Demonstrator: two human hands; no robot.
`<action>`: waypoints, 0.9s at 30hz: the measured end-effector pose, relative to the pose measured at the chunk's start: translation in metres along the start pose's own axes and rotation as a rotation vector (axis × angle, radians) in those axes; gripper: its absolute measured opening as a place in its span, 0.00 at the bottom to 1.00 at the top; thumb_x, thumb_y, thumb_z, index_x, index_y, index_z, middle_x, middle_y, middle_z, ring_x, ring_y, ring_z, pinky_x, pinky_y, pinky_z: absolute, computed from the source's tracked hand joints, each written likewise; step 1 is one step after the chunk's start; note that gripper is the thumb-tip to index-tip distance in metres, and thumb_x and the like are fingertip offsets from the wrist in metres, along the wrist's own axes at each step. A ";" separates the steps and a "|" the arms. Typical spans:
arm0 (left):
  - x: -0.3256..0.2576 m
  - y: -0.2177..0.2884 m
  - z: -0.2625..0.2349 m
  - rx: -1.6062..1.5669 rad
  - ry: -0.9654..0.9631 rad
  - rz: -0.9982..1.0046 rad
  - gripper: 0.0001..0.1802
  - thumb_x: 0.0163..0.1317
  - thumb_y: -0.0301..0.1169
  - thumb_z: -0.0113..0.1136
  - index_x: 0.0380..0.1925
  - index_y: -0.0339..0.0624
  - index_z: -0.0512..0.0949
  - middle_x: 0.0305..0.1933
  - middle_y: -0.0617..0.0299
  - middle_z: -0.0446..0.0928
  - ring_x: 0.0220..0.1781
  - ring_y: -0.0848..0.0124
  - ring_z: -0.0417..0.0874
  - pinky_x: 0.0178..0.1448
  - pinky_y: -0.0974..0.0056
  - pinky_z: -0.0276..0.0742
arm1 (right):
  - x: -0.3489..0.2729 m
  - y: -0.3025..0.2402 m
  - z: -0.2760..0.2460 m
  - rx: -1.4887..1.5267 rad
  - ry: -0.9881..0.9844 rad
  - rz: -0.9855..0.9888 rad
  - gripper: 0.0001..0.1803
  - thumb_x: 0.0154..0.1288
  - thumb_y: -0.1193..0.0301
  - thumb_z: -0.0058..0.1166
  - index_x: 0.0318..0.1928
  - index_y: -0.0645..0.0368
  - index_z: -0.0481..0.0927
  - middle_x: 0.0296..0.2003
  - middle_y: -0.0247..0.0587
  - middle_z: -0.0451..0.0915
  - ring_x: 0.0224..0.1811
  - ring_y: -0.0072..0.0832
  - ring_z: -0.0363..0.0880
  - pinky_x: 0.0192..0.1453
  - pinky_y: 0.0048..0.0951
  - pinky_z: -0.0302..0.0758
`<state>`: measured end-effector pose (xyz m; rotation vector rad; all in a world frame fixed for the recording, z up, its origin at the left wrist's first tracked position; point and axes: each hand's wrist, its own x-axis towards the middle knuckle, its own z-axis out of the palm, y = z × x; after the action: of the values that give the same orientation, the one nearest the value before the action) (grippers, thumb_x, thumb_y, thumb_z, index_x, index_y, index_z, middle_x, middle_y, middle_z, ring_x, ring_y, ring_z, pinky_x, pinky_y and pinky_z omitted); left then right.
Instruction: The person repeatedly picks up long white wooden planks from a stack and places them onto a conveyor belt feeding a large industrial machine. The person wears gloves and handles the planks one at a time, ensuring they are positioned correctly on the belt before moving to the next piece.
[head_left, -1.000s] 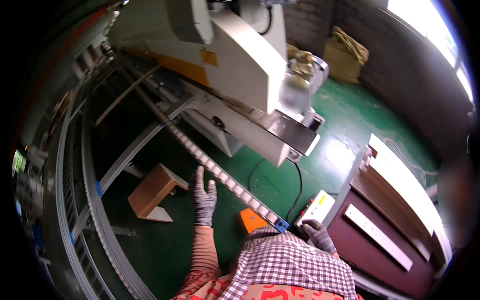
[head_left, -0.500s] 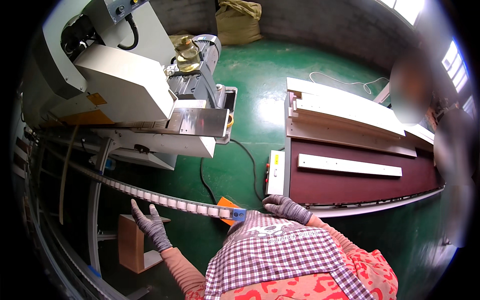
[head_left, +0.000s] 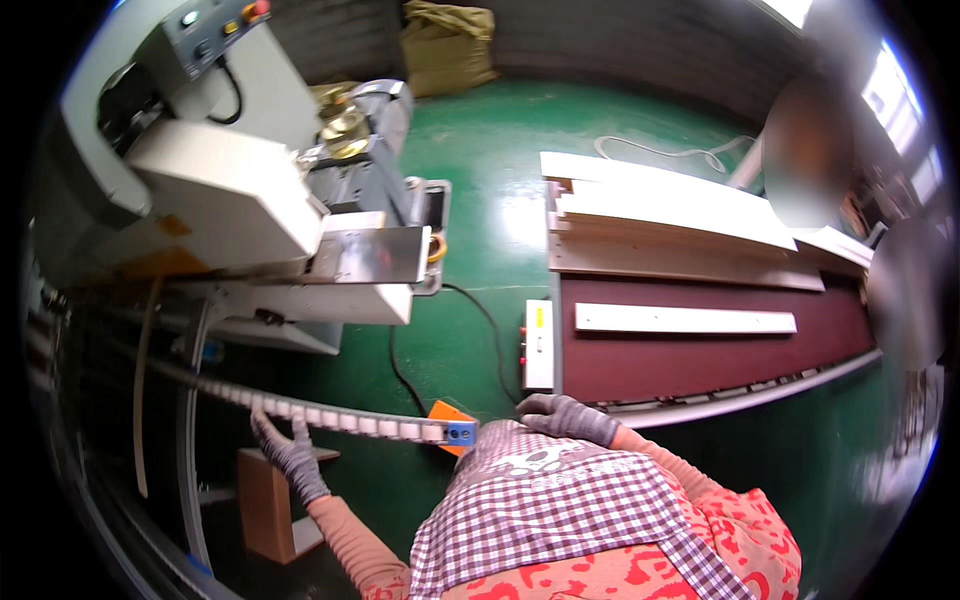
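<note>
While the left hand (head_left: 290,464) spread, seemingly empty, at the roller rail (head_left: 365,424) before the apron (head_left: 560,512), handling looked unstarted.
The right hand (head_left: 570,418) curled, grip unclear; a white strip (head_left: 685,319) lay untouched on the maroon conveyor (head_left: 690,368).

The rollers (head_left: 363,425) look like smooth plastic; the gloves (head_left: 570,418), matt knitted cloth; the plate (head_left: 375,257), shiny metal; the floor (head_left: 475,230), glossy.

green floor (head_left: 500,130), glossy | dark grey wall (head_left: 620,60) behind | bright window (head_left: 890,92), right
</note>
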<state>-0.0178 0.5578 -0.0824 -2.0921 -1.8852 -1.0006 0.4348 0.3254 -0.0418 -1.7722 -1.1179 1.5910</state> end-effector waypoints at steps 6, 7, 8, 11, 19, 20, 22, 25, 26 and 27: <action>0.030 0.025 -0.005 -0.136 -0.073 -0.107 0.52 0.47 0.41 0.74 0.70 0.43 0.57 0.73 0.42 0.56 0.73 0.45 0.58 0.76 0.48 0.55 | -0.013 -0.010 -0.004 0.014 0.046 -0.034 0.20 0.70 0.64 0.53 0.57 0.63 0.77 0.49 0.44 0.81 0.54 0.31 0.77 0.60 0.32 0.72; 0.035 0.022 -0.003 -0.084 -0.061 -0.117 0.52 0.48 0.41 0.74 0.70 0.43 0.56 0.73 0.41 0.55 0.74 0.45 0.57 0.76 0.49 0.55 | -0.013 -0.011 -0.004 0.040 0.041 0.006 0.20 0.70 0.64 0.53 0.57 0.63 0.77 0.48 0.44 0.81 0.53 0.30 0.77 0.60 0.31 0.72; 0.039 0.021 -0.003 -0.050 -0.068 -0.126 0.52 0.48 0.41 0.74 0.71 0.44 0.56 0.73 0.40 0.55 0.74 0.46 0.57 0.76 0.50 0.55 | -0.011 -0.005 -0.005 0.057 0.020 -0.018 0.20 0.70 0.66 0.54 0.57 0.64 0.77 0.47 0.43 0.82 0.52 0.29 0.77 0.59 0.31 0.72; 0.051 0.022 -0.009 0.022 -0.096 -0.193 0.54 0.48 0.44 0.74 0.71 0.45 0.55 0.73 0.42 0.56 0.74 0.48 0.57 0.77 0.51 0.55 | -0.010 -0.013 -0.003 0.046 0.012 0.000 0.19 0.71 0.66 0.53 0.56 0.63 0.78 0.47 0.42 0.82 0.51 0.29 0.77 0.59 0.31 0.72; 0.075 0.001 0.007 0.119 -0.228 -0.262 0.53 0.51 0.50 0.71 0.72 0.46 0.54 0.74 0.45 0.55 0.76 0.50 0.54 0.79 0.52 0.50 | 0.005 -0.017 -0.002 0.053 -0.041 0.033 0.21 0.70 0.64 0.55 0.58 0.63 0.76 0.50 0.44 0.81 0.54 0.30 0.77 0.62 0.31 0.71; 0.079 -0.002 0.011 0.152 -0.243 -0.245 0.53 0.52 0.53 0.69 0.73 0.47 0.53 0.75 0.46 0.53 0.77 0.51 0.51 0.79 0.49 0.47 | 0.005 -0.021 0.000 0.046 -0.030 0.056 0.21 0.70 0.64 0.56 0.58 0.63 0.76 0.50 0.44 0.82 0.54 0.30 0.78 0.61 0.31 0.71; 0.087 -0.006 0.018 0.223 -0.286 -0.284 0.54 0.52 0.56 0.67 0.73 0.48 0.52 0.76 0.48 0.52 0.78 0.52 0.49 0.79 0.48 0.45 | 0.010 -0.018 0.003 0.080 -0.013 0.050 0.19 0.70 0.65 0.55 0.55 0.64 0.78 0.47 0.45 0.83 0.52 0.30 0.79 0.60 0.31 0.72; 0.100 -0.013 0.021 0.323 -0.391 -0.372 0.57 0.52 0.61 0.65 0.74 0.50 0.48 0.79 0.52 0.45 0.80 0.56 0.43 0.79 0.46 0.39 | 0.014 -0.023 0.006 0.077 -0.013 0.067 0.18 0.70 0.66 0.56 0.54 0.64 0.78 0.47 0.44 0.83 0.52 0.29 0.78 0.60 0.31 0.72; 0.106 -0.010 0.020 0.367 -0.420 -0.393 0.58 0.51 0.61 0.65 0.75 0.51 0.47 0.79 0.52 0.44 0.80 0.56 0.42 0.80 0.46 0.38 | 0.016 -0.017 0.006 0.124 -0.012 0.065 0.18 0.70 0.66 0.56 0.54 0.64 0.78 0.47 0.43 0.83 0.52 0.29 0.78 0.60 0.31 0.72; 0.114 -0.007 0.019 0.411 -0.449 -0.412 0.58 0.51 0.62 0.64 0.75 0.51 0.46 0.79 0.53 0.42 0.81 0.57 0.42 0.80 0.46 0.37 | 0.018 -0.012 0.006 0.173 -0.009 0.062 0.18 0.70 0.66 0.56 0.55 0.64 0.78 0.47 0.43 0.83 0.52 0.29 0.78 0.60 0.31 0.72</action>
<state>-0.0191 0.6634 -0.0355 -1.8229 -2.5390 -0.1485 0.4260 0.3459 -0.0430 -1.7029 -0.9075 1.6795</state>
